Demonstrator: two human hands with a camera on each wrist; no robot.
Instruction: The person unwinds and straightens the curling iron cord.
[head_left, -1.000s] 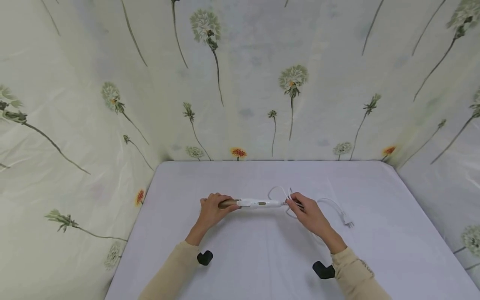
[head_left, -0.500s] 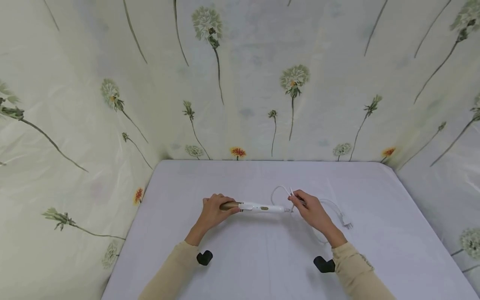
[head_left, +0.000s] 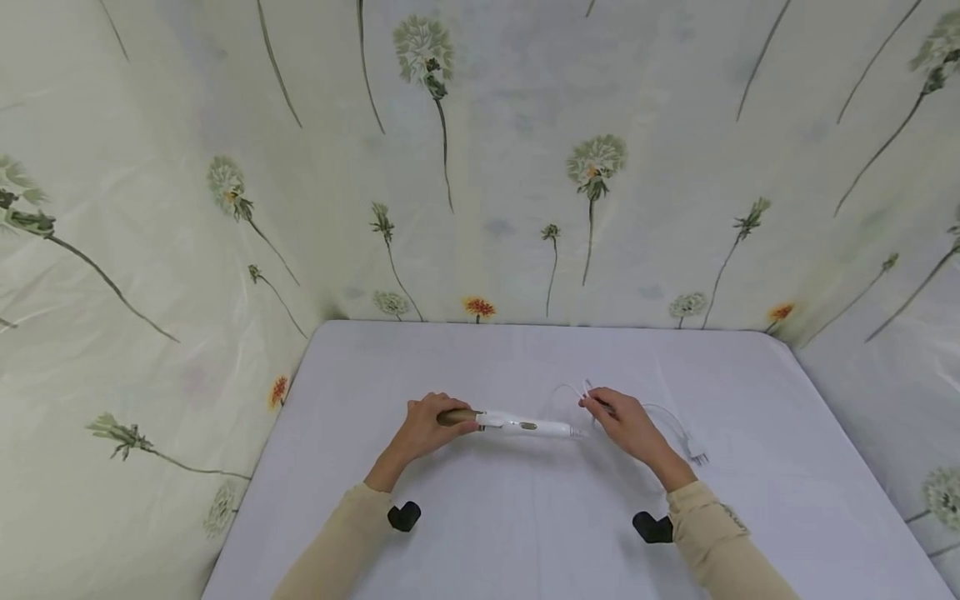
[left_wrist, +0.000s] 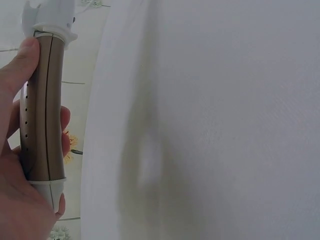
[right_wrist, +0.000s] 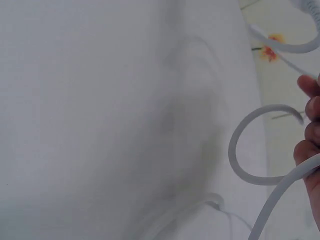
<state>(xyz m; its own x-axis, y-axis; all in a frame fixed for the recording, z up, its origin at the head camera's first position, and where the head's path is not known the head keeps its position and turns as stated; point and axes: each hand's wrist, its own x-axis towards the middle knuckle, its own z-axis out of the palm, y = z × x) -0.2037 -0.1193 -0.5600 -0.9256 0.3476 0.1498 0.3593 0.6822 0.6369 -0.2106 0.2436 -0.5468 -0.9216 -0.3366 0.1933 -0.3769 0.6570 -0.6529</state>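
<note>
My left hand (head_left: 431, 429) grips the bronze barrel of a white curling iron (head_left: 536, 427), held above the table. In the left wrist view, the thumb lies along the barrel (left_wrist: 42, 110), which has a lengthwise seam and a row of small holes; other fingers wrap behind it. The white handle points right and dips slightly toward its cord end. Just beyond that end, my right hand (head_left: 626, 425) pinches the white power cord (right_wrist: 235, 145). The cord loops around the fingers in the right wrist view, where part of that hand (right_wrist: 312, 135) is cut off.
The cord's plug (head_left: 697, 451) hangs to the right of the right hand. Beneath is a table with a white cover (head_left: 525, 533), backed by dandelion-print curtains (head_left: 510, 167). Black angular pieces (head_left: 405, 517) sit by both sleeves.
The right hand has moved slightly right, away from the handle end, with the cord in its fingers. The curling iron's cord end has sunk a little; the left hand keeps its grip.
</note>
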